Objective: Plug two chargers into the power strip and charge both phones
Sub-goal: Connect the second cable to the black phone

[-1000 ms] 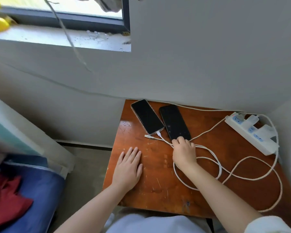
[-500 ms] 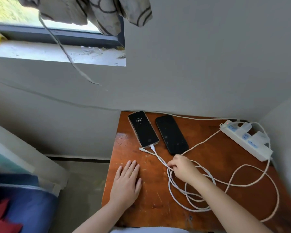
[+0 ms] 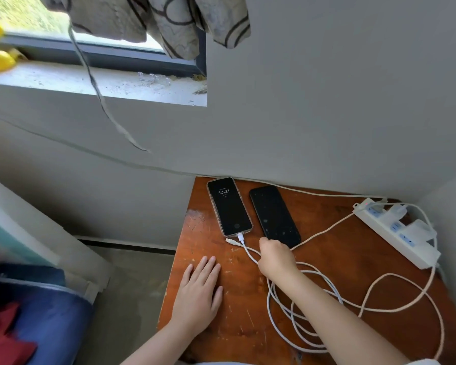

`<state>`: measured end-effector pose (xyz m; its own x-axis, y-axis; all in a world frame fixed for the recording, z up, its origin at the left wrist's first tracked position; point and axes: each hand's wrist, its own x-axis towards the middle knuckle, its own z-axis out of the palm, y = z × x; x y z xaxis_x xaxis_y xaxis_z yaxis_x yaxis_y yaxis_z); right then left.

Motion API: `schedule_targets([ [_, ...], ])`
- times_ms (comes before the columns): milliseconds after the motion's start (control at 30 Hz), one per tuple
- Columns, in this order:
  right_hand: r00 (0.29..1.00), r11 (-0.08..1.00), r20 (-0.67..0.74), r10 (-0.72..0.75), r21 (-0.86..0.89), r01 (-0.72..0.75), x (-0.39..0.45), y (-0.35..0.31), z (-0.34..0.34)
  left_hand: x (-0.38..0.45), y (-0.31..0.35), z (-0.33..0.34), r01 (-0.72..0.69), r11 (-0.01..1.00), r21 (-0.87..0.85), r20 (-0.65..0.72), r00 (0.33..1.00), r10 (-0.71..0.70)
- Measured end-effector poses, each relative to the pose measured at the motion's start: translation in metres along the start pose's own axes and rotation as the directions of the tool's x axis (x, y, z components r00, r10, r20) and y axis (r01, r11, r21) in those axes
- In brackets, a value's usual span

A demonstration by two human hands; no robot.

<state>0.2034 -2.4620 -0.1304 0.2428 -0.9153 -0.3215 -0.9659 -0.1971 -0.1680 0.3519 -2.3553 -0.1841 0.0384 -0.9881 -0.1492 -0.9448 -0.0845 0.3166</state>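
Note:
On the small wooden table [image 3: 340, 259] two phones lie side by side near the wall. The left phone [image 3: 229, 206] has a lit screen reading 10:21, and a white cable [image 3: 240, 237] is plugged into its bottom end. The right phone [image 3: 274, 216] is dark. My right hand [image 3: 277, 259] is at its bottom edge, fingers pinched where a beige cable [image 3: 327, 229] comes out; its plug is hidden. A loose white connector [image 3: 231, 241] lies beside it. The white power strip [image 3: 406, 246] holds two white chargers [image 3: 419, 227]. My left hand [image 3: 200, 288] rests flat on the table.
Slack cable loops [image 3: 300, 312] cover the table's near right part. Walls close off the back and the right side. The table's left edge drops to the floor, with a blue container [image 3: 37, 325] and red cloth beyond. A curtain [image 3: 169, 19] hangs over the window sill above.
The left phone's screen has lit up. My right hand drew back along the cables, then moved up again to the dark phone's bottom edge. My left hand stayed flat.

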Motion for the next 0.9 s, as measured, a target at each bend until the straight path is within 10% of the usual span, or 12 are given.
schedule_targets([
  [133, 0.995, 0.996, 0.033, 0.09, -0.009, -0.089, -0.002, 0.022, -0.006, 0.0, 0.005, -0.002, -0.013, 0.999, 0.032, -0.015, 1.0, 0.013],
  [400, 0.981, 0.982, -0.092, -0.17, 0.071, 0.176, 0.01, 0.009, 0.008, 0.015, 0.012, -0.002, -0.01, 0.999, 0.05, 0.077, 0.997, 0.006],
  [733, 0.988, 0.988, 0.004, 0.151, -0.009, -0.151, 0.015, 0.019, -0.005, 0.021, 0.011, -0.002, -0.102, 0.991, 0.083, 0.088, 0.992, 0.095],
  [900, 0.95, 0.92, 0.073, 0.305, 0.233, -0.314, 0.014, 0.039, -0.012, 0.033, 0.015, -0.003, -0.136, 0.986, 0.092, 0.088, 0.988, 0.128],
])
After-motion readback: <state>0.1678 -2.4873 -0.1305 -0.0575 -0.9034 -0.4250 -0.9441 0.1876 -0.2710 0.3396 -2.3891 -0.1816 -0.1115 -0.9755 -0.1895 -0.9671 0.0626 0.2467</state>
